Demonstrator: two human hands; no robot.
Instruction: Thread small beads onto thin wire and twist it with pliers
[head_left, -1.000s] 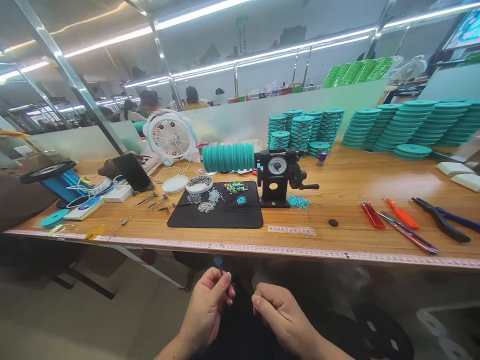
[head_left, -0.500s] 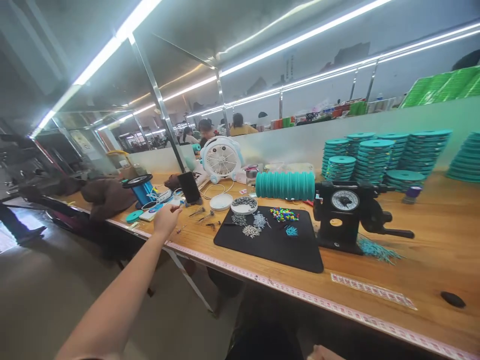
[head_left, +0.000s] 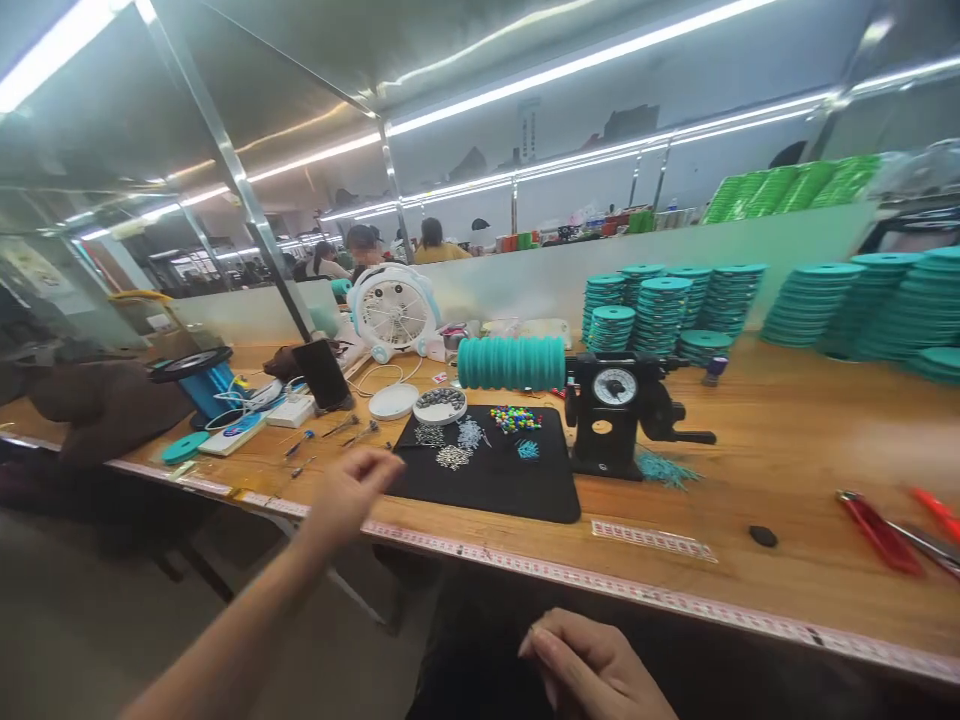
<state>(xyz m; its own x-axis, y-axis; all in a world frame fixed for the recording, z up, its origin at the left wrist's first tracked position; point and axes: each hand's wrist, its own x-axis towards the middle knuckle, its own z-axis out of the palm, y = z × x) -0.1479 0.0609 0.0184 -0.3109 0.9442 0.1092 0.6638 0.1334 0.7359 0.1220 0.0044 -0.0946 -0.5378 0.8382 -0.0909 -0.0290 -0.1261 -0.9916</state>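
Note:
My left hand (head_left: 351,500) is over the table's front edge, at the left side of a black mat (head_left: 517,490), its fingers pinched together and slightly blurred. Low in the view, in front of the table, my right hand (head_left: 592,660) has thumb and fingers pressed together; anything in that pinch is too small to see. Piles of silvery small parts (head_left: 453,457), multicoloured beads (head_left: 516,418) and short blue pieces (head_left: 528,450) lie on the mat. A white round dish (head_left: 440,406) of grey pieces stands at its back left corner.
Behind the mat, a black winder (head_left: 611,410) with dial and crank carries a row of teal spools (head_left: 511,363). Stacked teal discs (head_left: 660,310) line the back. Red-handled pliers (head_left: 877,530) lie right. A phone (head_left: 322,375), fan (head_left: 395,308) and blue reel (head_left: 202,385) stand left.
The view has swung right, bringing the pliers and more disc stacks in. My left hand has come from the left part of the table towards the mat. My right hand has risen further into view.

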